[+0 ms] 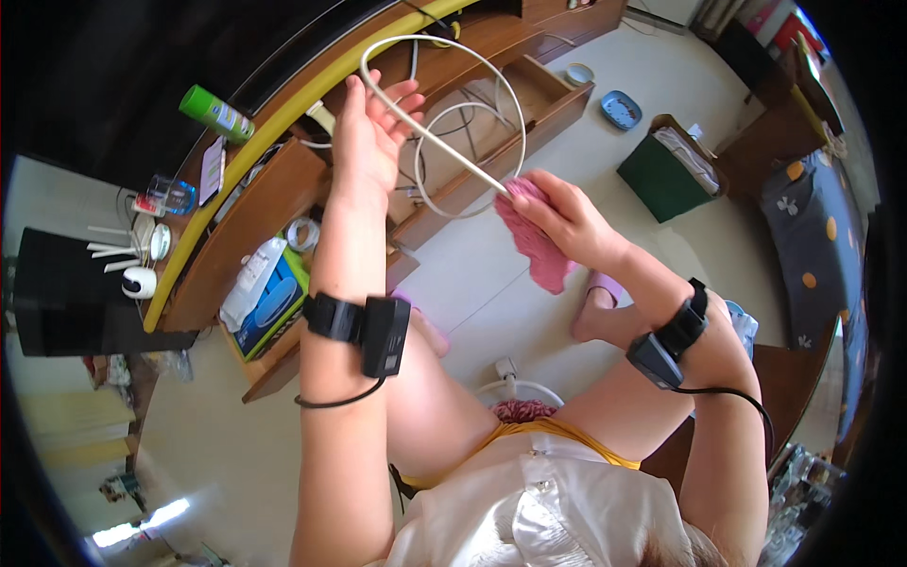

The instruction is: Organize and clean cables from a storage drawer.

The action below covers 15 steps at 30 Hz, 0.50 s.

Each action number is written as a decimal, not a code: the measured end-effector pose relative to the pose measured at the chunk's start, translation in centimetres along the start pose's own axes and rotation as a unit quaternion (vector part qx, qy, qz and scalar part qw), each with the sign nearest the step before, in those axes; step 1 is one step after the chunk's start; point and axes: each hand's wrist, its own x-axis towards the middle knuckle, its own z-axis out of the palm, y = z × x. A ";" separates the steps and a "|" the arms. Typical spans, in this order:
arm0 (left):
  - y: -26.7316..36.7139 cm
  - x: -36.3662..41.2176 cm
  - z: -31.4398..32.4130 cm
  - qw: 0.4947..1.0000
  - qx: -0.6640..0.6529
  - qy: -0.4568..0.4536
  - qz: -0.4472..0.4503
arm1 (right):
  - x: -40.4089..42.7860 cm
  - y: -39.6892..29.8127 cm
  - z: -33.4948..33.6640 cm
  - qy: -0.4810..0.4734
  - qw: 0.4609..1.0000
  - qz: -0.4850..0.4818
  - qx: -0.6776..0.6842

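Note:
My left hand [368, 145] is raised over the drawer, palm up with its fingers apart. A white cable [453, 147] runs across those fingers, and they are not closed around it. From there the cable stretches straight to my right hand [584, 223], which pinches a pink cloth [533, 244] around it. The lower part of the cloth hangs loose. Part of the cable curves in a wide loop above and behind both hands. Beneath lies a pulled-out wooden drawer [489, 170] with several tangled cables inside, partly hidden by my left hand and the loop.
Left of the drawer, a second open compartment holds a wipes pack [254, 280] and a tape roll [303, 234]. A green spray can [216, 113] and a phone [212, 170] rest on the cabinet top. On the floor are a blue tray [621, 110] and a green bin [662, 173].

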 end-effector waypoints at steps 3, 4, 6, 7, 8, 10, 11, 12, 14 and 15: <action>-3.2 -2.7 2.7 0.988 0.055 -0.120 -0.084 | 2.1 -1.4 0.1 0.111 0.968 0.057 0.217; -4.4 -3.6 3.2 0.975 0.032 -0.187 -0.118 | 2.9 -1.6 0.2 0.115 0.968 0.054 0.216; -6.6 -5.8 4.7 0.962 -0.031 -0.244 -0.120 | 4.3 -1.9 0.4 0.190 0.874 0.100 0.436; -7.7 -6.8 5.1 0.979 0.051 -0.195 -0.018 | 4.7 -1.1 0.6 0.179 0.860 0.103 0.467; -8.4 -7.6 5.5 0.978 0.131 -0.140 0.084 | 4.7 -1.2 0.8 0.177 0.859 0.104 0.468; -8.6 -7.2 5.3 0.980 0.128 -0.117 0.099 | 4.8 -1.7 2.0 0.200 0.830 0.133 0.504; -8.0 -6.8 5.1 0.984 0.106 -0.105 0.095 | 4.9 -2.1 2.5 0.189 0.832 0.118 0.508; -7.3 -6.4 4.9 0.988 0.083 -0.093 0.092 | 4.7 -2.5 2.6 0.164 0.838 0.108 0.510; -5.7 -5.1 4.3 0.993 0.040 -0.091 0.069 | 4.0 -3.8 3.2 0.149 0.856 0.092 0.487; -5.0 -4.6 4.2 0.994 0.050 -0.090 0.046 | 4.0 -3.3 3.0 0.148 0.855 0.093 0.489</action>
